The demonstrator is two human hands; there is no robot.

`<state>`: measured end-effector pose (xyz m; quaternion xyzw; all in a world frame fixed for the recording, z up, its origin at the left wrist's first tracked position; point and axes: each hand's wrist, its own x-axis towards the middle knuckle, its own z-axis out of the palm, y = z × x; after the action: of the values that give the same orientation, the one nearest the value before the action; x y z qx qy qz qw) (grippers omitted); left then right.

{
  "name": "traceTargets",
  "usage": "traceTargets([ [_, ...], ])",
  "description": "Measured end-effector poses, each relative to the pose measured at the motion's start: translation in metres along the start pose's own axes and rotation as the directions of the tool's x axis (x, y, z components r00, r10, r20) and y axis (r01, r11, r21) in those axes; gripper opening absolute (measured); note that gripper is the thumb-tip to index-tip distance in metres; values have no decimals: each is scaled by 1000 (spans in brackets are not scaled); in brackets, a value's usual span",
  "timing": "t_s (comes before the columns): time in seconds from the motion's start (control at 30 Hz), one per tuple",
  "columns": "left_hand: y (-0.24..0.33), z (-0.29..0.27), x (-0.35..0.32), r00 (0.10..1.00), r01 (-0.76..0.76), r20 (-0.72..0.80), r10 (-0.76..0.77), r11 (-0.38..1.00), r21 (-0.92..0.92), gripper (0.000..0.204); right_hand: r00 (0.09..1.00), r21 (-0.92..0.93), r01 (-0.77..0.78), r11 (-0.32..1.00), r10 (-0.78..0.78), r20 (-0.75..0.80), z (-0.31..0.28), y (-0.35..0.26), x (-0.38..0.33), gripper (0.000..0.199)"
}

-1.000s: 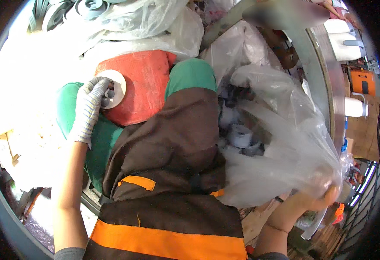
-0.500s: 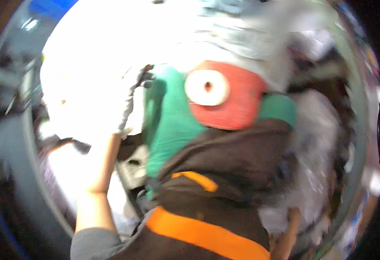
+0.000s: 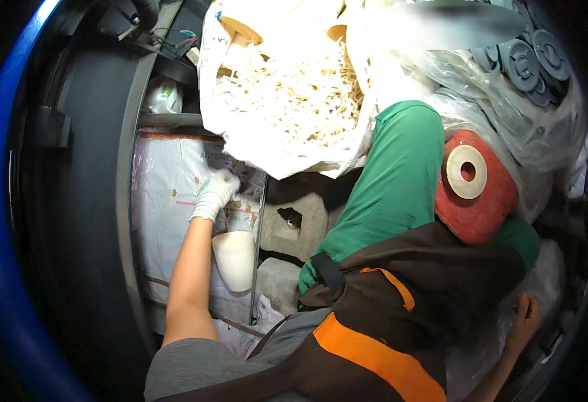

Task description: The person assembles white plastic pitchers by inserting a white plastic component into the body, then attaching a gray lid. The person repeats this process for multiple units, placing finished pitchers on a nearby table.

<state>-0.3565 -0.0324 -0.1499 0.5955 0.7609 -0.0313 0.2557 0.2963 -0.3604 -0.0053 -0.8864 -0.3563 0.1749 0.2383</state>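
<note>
My left hand (image 3: 217, 194), in a white knit glove, rests over a pale printed sheet or sack (image 3: 156, 221) on the left. Its fingers are curled in, and whatever they may hold is hidden. A cream cup-shaped piece (image 3: 234, 262) lies beside my left forearm. My right hand (image 3: 526, 313) is bare and hangs low at the right edge beside clear plastic, its fingers loosely apart and nothing visible in them. On my lap sits a red pad (image 3: 460, 214), with a cream ring-shaped disc (image 3: 452, 171) lying on it.
A large white sack (image 3: 223, 137) full of cream scraps stands ahead of my knee. Grey round parts (image 3: 523, 65) lie in clear plastic (image 3: 508, 127) at far right. A concrete block (image 3: 307, 234) sits between the sheet and my leg. A dark metal frame (image 3: 93, 194) runs along the left.
The blurred view has steadied and shifted, so my lap and the disc appear farther right. My left hand has moved back from beside my knee to the pale sheet.
</note>
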Motion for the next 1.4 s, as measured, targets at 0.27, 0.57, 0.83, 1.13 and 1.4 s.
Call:
traceTargets([
  [0.27,-122,81,-74,802,-104,518,-298,784,612,41,971,154,136,979,-163,173,39,-56,22,19],
  [0.57,188,-124,-139,687,-717,365,628,666,204,27,493,458,688,563,-826,275,109,-225,-6,58],
  [0.83,352,-155,-191,261,-919,-340,903,124,-374,21,949,948,-36,315,-287,131,95,-183,14,27],
  [1.13,384,-81,-204,144,-891,-168,975,54,-452,19,966,901,-254,-352,-46,254,71,-74,29,41],
  [1.4,403,-73,-207,-16,-919,-164,986,-79,-386,28,944,850,-307,-428,-23,330,83,-74,17,40],
])
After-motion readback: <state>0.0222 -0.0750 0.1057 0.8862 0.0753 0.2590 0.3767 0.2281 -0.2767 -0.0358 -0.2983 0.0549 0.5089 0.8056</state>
